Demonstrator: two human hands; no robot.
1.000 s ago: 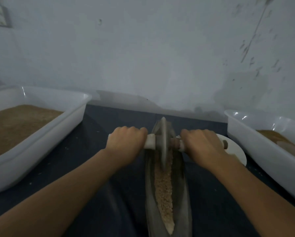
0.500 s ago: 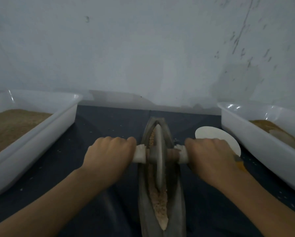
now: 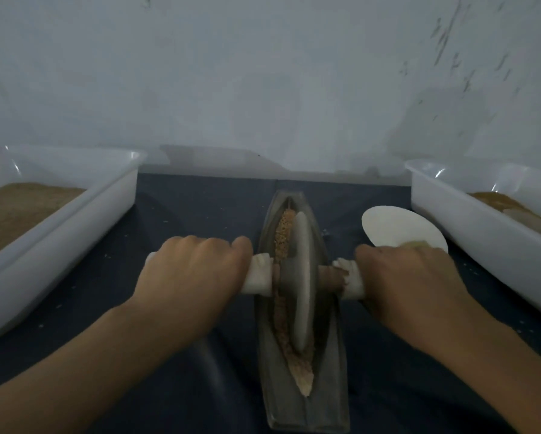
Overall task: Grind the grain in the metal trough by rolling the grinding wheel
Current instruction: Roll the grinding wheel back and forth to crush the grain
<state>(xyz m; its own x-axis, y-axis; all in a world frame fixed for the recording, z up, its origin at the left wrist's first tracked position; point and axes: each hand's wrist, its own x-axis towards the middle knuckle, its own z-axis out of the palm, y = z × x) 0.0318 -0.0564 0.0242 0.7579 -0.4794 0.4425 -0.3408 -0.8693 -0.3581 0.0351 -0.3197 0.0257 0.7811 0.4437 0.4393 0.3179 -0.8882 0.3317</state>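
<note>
while both hands grip its axle, grinding wheel (image 3: 301, 283) stands in grain-filled metal trough (image 3: 328, 355).

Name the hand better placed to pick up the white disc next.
Right. The right hand grips the handle directly beside the white disc; the left hand sits across the trough.

Both hands (image 3: 194, 277) hide the axle ends; tub (image 3: 59, 220) edges cut off.
</note>
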